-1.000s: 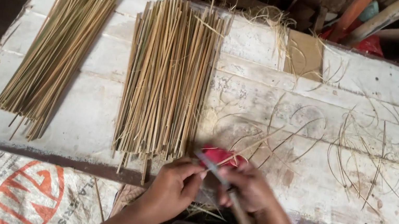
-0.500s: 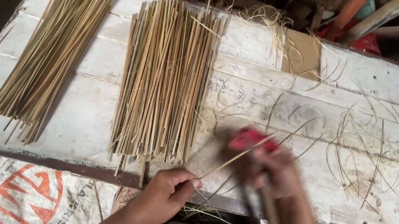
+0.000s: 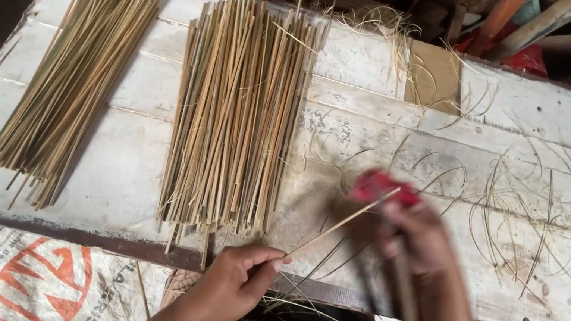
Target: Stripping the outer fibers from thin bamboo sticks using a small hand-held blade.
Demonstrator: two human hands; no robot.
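My left hand point(image 3: 236, 274) pinches the near end of a thin bamboo stick point(image 3: 340, 224) at the table's front edge. The stick slants up and to the right. My right hand point(image 3: 419, 237), blurred by motion, grips a knife with a long wooden handle point(image 3: 407, 315) and has a red cloth point(image 3: 381, 186) over its fingers, up against the stick's far end. The blade itself is too blurred to make out. A pile of split bamboo sticks point(image 3: 236, 112) lies just left of my hands.
A second, greener pile of bamboo sticks point(image 3: 76, 73) lies at the left of the white wooden table point(image 3: 532, 122). Curled bamboo shavings point(image 3: 534, 213) are scattered on the right. A cardboard piece point(image 3: 434, 77) sits at the back. A printed sack point(image 3: 20, 272) lies below the front edge.
My right hand has slid with the knife and red cloth up and to the right along the stick, away from my left hand, which has stayed at the front edge.
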